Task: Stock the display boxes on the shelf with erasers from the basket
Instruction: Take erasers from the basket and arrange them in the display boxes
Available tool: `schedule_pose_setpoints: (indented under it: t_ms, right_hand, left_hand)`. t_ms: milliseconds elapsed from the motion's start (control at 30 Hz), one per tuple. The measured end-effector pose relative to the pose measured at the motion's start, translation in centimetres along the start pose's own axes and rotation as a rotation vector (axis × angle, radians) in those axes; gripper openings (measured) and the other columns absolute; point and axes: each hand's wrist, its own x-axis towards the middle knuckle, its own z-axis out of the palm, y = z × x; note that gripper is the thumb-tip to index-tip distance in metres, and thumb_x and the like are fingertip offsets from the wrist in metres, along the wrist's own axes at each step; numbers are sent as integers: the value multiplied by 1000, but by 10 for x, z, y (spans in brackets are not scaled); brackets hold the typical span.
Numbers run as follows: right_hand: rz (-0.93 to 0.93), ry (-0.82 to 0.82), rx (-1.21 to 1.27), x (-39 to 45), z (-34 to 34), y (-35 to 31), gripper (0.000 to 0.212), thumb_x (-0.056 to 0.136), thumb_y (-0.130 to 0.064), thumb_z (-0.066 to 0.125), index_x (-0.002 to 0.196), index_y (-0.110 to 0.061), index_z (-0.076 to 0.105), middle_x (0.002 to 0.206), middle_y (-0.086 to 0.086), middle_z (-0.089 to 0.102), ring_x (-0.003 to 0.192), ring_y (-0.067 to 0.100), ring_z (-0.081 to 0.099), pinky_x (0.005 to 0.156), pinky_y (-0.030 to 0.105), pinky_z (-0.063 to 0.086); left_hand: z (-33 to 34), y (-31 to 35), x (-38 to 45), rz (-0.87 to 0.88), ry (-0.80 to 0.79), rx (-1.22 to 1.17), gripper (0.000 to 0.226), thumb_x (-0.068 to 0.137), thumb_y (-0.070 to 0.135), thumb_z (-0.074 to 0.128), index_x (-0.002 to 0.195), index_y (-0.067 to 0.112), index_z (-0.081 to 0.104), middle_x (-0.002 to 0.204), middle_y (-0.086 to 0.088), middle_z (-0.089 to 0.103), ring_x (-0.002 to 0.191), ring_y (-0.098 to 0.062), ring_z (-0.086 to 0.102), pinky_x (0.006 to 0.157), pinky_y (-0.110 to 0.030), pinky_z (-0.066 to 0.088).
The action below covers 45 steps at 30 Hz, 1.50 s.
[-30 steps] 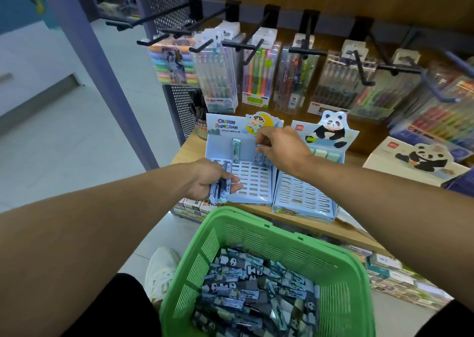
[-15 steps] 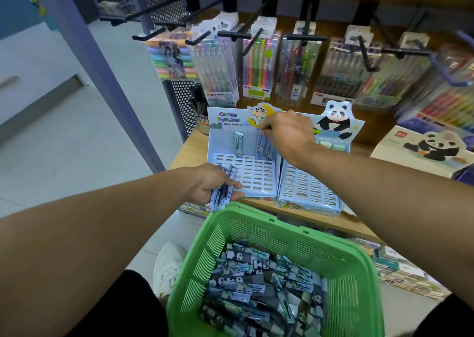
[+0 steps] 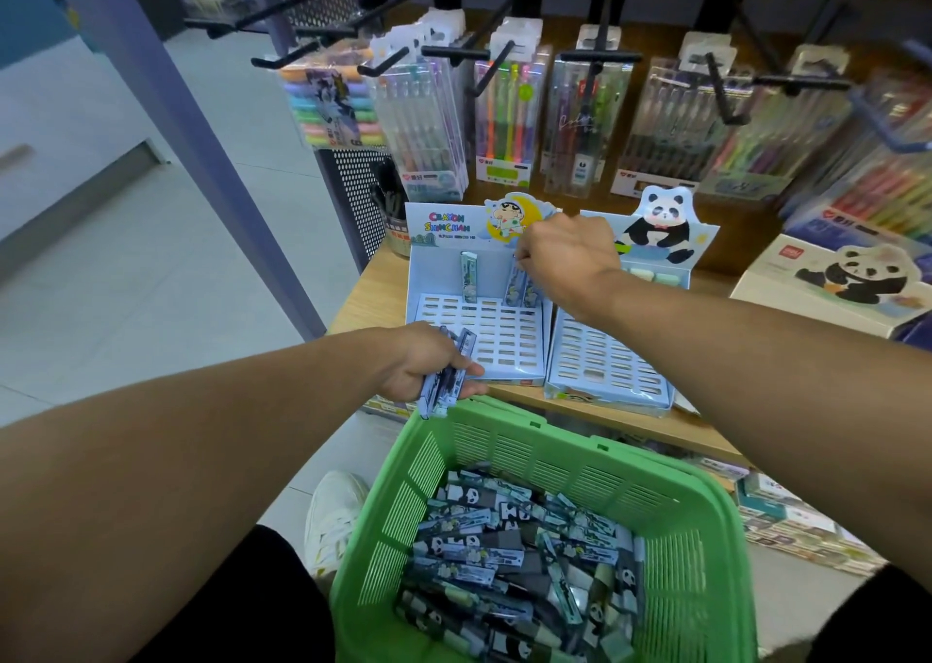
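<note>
At nine o'clock the left hand gripped a small bundle of erasers just above the green basket rim. At eleven, the Crayon Shinchan display box held one upright eraser and a couple more under the right hand, whose curled fingers seemed to pinch one into the back row. At one o'clock the panda display box looked nearly bare. The basket remained heaped; most stocking appeared undone.
</note>
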Motion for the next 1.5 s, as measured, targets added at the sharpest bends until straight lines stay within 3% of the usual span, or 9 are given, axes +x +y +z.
schedule_pose_setpoints:
  t_ms: [200, 333, 433, 633, 800, 900, 1067, 1200, 1500]
  right_hand:
    - [-95, -28, -32, -8, 1, 1, 23, 84, 0, 57, 71, -18, 51, 72, 4, 52, 66, 31, 47, 51, 29, 20]
    - [-109, 72, 61, -11, 3, 5, 14, 92, -11, 56, 86, -22, 63, 91, 3, 68, 78, 33, 58, 59, 31, 38]
    - [-52, 56, 349, -14, -8, 3, 17, 100, -36, 57, 107, -29, 71, 98, -1, 73, 93, 26, 66, 77, 37, 53]
    - [-25, -379, 1064, -39, -39, -14, 40, 82, -36, 83, 97, -8, 59, 79, 12, 74, 57, 23, 67, 49, 33, 56]
    - [-335, -224, 971, -55, -53, -27, 43, 72, -18, 91, 109, -13, 70, 83, 9, 71, 60, -6, 60, 56, 9, 42]
    - [-391, -204, 895, -60, -61, -26, 37, 74, -16, 89, 107, -13, 74, 90, 3, 67, 65, -14, 57, 61, 5, 40]
    - [-470, -255, 641, -66, -54, -19, 48, 74, -27, 89, 118, -29, 70, 101, -10, 54, 84, 8, 61, 78, 29, 49]
    - [-489, -44, 496, -74, -42, -20, 37, 85, -26, 80, 121, -30, 72, 113, -13, 64, 98, 12, 60, 84, 37, 51]
    - [-208, 88, 929, -55, -24, -8, 12, 92, -21, 74, 102, -17, 79, 86, -13, 71, 77, -3, 63, 69, 13, 44]
  left_hand:
    - [-1, 0, 2, 20, 15, 7, 32, 100, -2, 48, 132, -1, 43, 129, -21, 59, 91, -31, 69, 62, -33, 62]
    - [-1, 5, -1, 28, -1, -19, 11, 100, 0, 50, 108, -6, 56, 127, -24, 61, 85, -28, 69, 70, -34, 62]
    - [0, 11, -4, 76, -16, -86, 16, 101, 4, 49, 108, -7, 58, 117, -21, 66, 85, -27, 70, 66, -34, 62]
    - [2, 30, -11, 327, 102, -276, 21, 99, 6, 54, 118, -1, 60, 99, -17, 69, 71, -26, 69, 62, -38, 62]
    - [0, 33, -23, 305, 53, -241, 19, 101, 5, 47, 89, 6, 62, 68, -10, 66, 50, -20, 64, 44, -29, 55]
    - [0, 32, -28, 269, -25, -222, 26, 103, 4, 41, 87, 5, 62, 83, -10, 64, 59, -20, 64, 48, -28, 57]
    - [0, 29, -36, 203, -114, -179, 21, 104, 8, 42, 100, 1, 62, 93, -13, 64, 78, -21, 65, 66, -34, 60]
    - [0, 29, -41, 191, -136, -213, 22, 105, 7, 41, 102, -3, 60, 86, -15, 66, 64, -22, 69, 58, -31, 61]
    - [-10, 27, -35, 168, -6, -303, 22, 107, 9, 36, 122, 0, 50, 97, -20, 70, 82, -36, 71, 72, -44, 60]
